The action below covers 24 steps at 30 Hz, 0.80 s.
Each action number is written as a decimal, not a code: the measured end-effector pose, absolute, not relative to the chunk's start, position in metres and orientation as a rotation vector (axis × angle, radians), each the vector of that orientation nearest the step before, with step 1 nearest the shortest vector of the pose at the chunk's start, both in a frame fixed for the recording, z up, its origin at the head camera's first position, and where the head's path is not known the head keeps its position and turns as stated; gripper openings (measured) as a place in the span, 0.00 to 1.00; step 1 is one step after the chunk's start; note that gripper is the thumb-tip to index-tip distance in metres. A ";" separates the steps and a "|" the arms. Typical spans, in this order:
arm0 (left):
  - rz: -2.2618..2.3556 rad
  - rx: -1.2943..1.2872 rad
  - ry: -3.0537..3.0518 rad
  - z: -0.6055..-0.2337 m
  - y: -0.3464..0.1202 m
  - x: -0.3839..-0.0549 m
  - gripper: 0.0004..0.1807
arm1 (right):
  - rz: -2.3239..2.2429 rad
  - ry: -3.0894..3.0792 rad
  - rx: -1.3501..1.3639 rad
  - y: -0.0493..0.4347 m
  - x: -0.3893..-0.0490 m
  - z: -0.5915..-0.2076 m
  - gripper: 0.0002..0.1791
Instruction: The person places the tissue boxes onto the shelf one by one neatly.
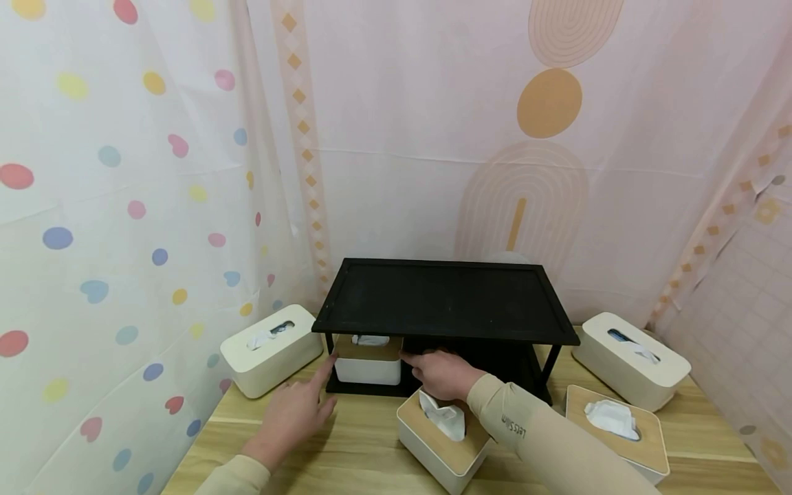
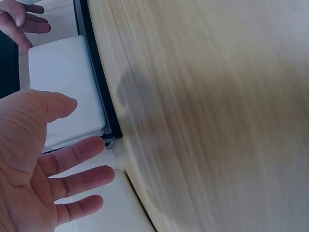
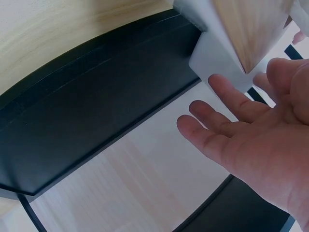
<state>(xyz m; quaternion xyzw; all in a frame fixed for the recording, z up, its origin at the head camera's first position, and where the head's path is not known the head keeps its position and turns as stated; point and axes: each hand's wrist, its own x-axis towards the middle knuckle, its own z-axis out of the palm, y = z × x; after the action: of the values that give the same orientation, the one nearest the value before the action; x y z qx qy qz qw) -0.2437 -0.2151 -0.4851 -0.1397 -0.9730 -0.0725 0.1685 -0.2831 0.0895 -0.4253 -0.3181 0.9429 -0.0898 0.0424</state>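
Head view. Black two-tier rack (image 1: 442, 299) at the far edge of the worktop (image 1: 349, 460). Wood-lidded tissue box (image 1: 368, 372) on its lower shelf, at the left front corner, tissue poking up under the top tier. Left hand (image 1: 295, 414) spread, index fingertip at the box's left side by the post; right hand (image 1: 447, 375) opposite, index straight against the right side. Neither grips. Box looks light, stiff and smooth; best held low on both white walls, as the lid may be loose. Tissue soft, easily torn.

Room: tight on the left, post close by; more along the shelf towards its right end. A second wood-lidded box (image 1: 433, 447) stands near the shelf's front edge, hampering a straight pull. Cream boxes (image 1: 272, 352) flank the rack; another wood-lidded box (image 1: 648, 440) near the worktop's right edge.

Left wrist view. Thumb and three fingers spread wide; index not made out. White wall close to the shelf's raised front lip, which would catch a low slide.

Right wrist view. Fingers loosely extended, nothing held. Blurred wooden lid corner nearby, probably the second box's. Black shelf runs well beyond the hand.
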 end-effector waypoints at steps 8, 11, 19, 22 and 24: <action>-0.197 -0.423 -2.774 -0.483 -0.213 -0.243 0.41 | -0.402 2.863 -0.918 0.098 -0.283 -0.423 0.26; -0.174 -0.427 -2.761 -0.482 -0.210 -0.242 0.39 | -0.497 2.845 -0.925 0.105 -0.283 -0.424 0.26; -0.288 -0.445 -2.755 -0.476 -0.199 -0.236 0.36 | -0.661 2.794 -0.836 0.134 -0.279 -0.425 0.28; -0.378 -0.445 -2.755 -0.476 -0.196 -0.234 0.35 | -0.697 2.781 -0.807 0.147 -0.276 -0.424 0.29; -0.417 -0.450 -2.750 -0.477 -0.194 -0.234 0.34 | -0.723 2.771 -0.788 0.156 -0.274 -0.424 0.30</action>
<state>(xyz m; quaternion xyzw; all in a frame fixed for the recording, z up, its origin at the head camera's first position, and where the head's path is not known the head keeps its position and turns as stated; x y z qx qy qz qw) -0.2338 -0.1940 -0.4770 -0.1578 -0.9632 -0.1459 0.1613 -0.2741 0.1560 -0.4240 -0.2645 0.9295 -0.2426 0.0854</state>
